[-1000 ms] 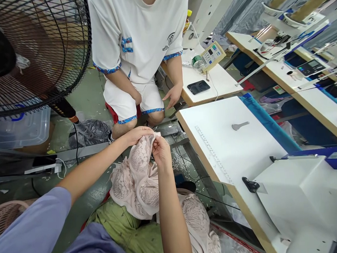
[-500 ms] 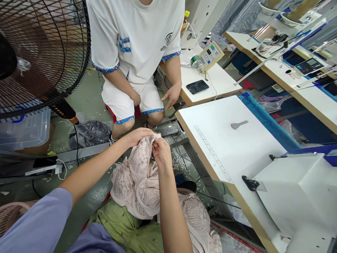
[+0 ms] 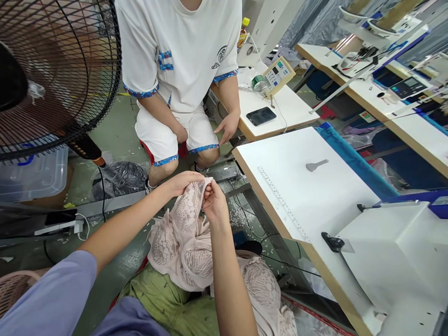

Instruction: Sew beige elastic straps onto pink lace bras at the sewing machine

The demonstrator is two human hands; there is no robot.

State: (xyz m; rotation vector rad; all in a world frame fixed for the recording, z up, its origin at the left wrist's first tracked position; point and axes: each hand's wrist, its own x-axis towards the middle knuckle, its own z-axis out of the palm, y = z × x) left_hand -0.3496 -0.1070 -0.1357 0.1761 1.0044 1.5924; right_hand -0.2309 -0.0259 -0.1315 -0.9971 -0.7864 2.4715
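Observation:
I hold a pale pink lace garment up over my lap with both hands. My left hand is closed on its top edge from the left. My right hand pinches the same top edge from the right, fingers curled. The two hands nearly touch. More pink lace lies piled on my lap beneath my right forearm.
A person in white shirt and shorts sits facing me just beyond my hands. A large black fan stands at the left. A white worktable with a printed ruler is at my right, a phone on a table behind.
My hands and the lace have stayed almost still, with my right fingers curling a little tighter on the edge. The view has shifted slightly.

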